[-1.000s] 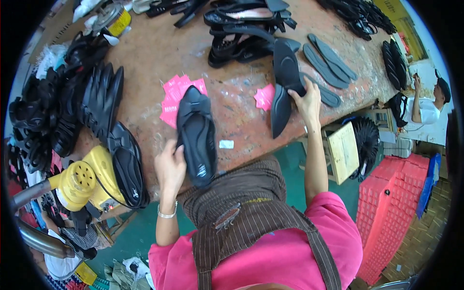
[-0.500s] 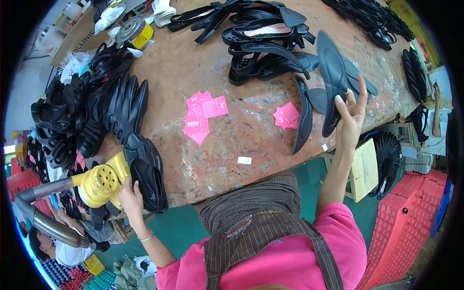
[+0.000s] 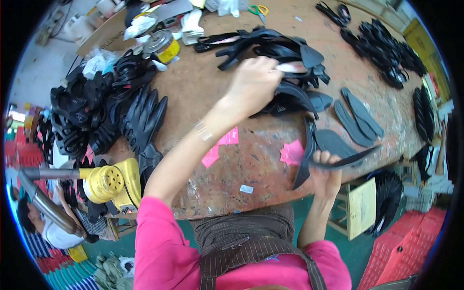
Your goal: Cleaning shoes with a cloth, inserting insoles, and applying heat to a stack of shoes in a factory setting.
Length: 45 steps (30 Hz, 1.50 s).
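Note:
My right hand is closed on a dark insole, its fingers curled over the near end. Beside it, a second dark insole stands almost edge-on at the table's front, and a grey insole shows behind the held one. My left hand, blurred by motion, reaches across the table to a pile of black sandals. Its fingers are curled in at a sandal with a pale inner sole; what they grip is hidden. Two grey insoles lie side by side to the right.
Pink tags lie mid-table, others partly under my left forearm. More black sandals are heaped at the left beside a yellow machine. A can and scissors are at the back. A person sits at lower left.
My left hand has left the sandals by the yellow machine and crossed right to the middle pile. My right hand has lowered and tilted its insole from upright to nearly flat. The view has shifted.

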### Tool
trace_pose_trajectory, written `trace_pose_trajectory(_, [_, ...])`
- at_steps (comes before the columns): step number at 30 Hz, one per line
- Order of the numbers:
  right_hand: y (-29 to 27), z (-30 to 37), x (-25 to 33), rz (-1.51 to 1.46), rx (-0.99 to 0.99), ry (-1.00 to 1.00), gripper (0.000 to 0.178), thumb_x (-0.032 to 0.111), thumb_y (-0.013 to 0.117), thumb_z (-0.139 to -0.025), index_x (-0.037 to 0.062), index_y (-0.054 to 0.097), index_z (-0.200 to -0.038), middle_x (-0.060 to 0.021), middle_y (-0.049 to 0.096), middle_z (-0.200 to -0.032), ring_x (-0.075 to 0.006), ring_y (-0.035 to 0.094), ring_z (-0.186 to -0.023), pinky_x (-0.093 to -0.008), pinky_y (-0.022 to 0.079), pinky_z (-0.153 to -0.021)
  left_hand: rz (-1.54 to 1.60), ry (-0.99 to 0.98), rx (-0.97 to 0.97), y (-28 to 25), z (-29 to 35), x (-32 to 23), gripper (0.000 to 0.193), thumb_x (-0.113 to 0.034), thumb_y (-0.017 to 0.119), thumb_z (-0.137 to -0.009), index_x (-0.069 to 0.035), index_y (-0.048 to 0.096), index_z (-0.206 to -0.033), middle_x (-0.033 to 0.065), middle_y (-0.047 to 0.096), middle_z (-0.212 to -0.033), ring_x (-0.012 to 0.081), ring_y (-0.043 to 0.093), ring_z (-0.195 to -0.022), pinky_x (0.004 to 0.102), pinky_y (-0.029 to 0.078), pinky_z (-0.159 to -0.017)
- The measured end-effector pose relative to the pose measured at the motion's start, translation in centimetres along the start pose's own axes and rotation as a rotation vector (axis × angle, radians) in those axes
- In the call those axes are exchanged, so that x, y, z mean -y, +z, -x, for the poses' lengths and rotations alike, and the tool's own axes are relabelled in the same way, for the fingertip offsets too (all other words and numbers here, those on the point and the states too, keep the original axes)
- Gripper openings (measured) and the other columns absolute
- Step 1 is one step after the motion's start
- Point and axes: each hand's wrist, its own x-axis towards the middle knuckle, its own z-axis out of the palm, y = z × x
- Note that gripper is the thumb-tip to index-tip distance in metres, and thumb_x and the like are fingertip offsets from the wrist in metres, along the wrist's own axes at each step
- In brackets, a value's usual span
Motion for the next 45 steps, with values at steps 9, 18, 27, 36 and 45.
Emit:
trace_pose_trajectory(9, [2.9, 3.6, -3.7, -0.223, -0.468, 0.312, 0.054, 0.011, 0.053, -0.092, 0.0037, 0.037, -0.143, -0.0235, 0.047, -0.139, -0.0334, 0.055, -0.120, -0.0457, 0.042, -0.109, -0.213, -0.268, -0.008, 0.5, -2.6, 2.4, 0.011, -0.024, 0.071, -0.075, -0.013, 0.072, -0.076, 0.0070, 0.067, -0.080, 0.0259, 0.067, -0.079, 0.0407, 0.051, -0.069])
trace_pose_trajectory(18, [2.1, 1.3, -3.2, -0.094, -0.169, 0.207, 0.062, 0.041, 0.038, -0.103, -0.0007, 0.029, -0.148, -0.0160, 0.051, -0.129, -0.0247, 0.054, -0.106, -0.0398, 0.046, -0.098, -0.002, -0.424, 0.343, -14.7, 18.8, -10.6, 0.016, -0.006, 0.065, -0.076, -0.004, 0.066, -0.092, 0.0075, 0.057, -0.080, 0.0231, 0.062, -0.071, 0.0358, 0.050, -0.061])
trace_pose_trajectory(27, [9.2, 3.0, -6.2, 1.631, 0.873, 0.006, 0.059, 0.023, 0.067, -0.080, 0.0006, 0.055, -0.133, -0.0157, 0.059, -0.112, -0.0306, 0.053, -0.096, -0.0423, 0.041, -0.088, 0.149, -0.675, 0.043, -11.6, 32.3, -17.0, 0.031, -0.008, 0.076, -0.076, -0.002, 0.070, -0.105, 0.0120, 0.063, -0.101, 0.0318, 0.060, -0.098, 0.0412, 0.050, -0.087])
trace_pose_trajectory(36, [10.1, 5.0, -16.0, 1.541, 0.961, 0.036, 0.032, 0.006, 0.071, -0.074, 0.0067, 0.074, -0.105, -0.0132, 0.064, -0.116, -0.0303, 0.058, -0.107, -0.0412, 0.045, -0.094, 0.507, -1.491, -0.245, -7.8, 38.4, -18.1, 0.050, -0.005, 0.071, -0.086, -0.004, 0.057, -0.134, 0.0078, 0.056, -0.090, 0.0099, 0.057, -0.062, 0.0251, 0.048, -0.054])
trace_pose_trajectory(45, [11.1, 5.9, -20.2, 1.470, 0.936, 0.035, 0.031, 0.008, 0.072, -0.072, 0.0044, 0.074, -0.103, -0.0159, 0.065, -0.111, -0.0309, 0.061, -0.101, -0.0420, 0.049, -0.092, 0.470, -1.532, -0.280, -8.0, 36.8, -16.9, 0.041, -0.010, 0.080, -0.081, 0.002, 0.065, -0.117, 0.0028, 0.057, -0.085, 0.0048, 0.054, -0.059, 0.0205, 0.042, -0.051])
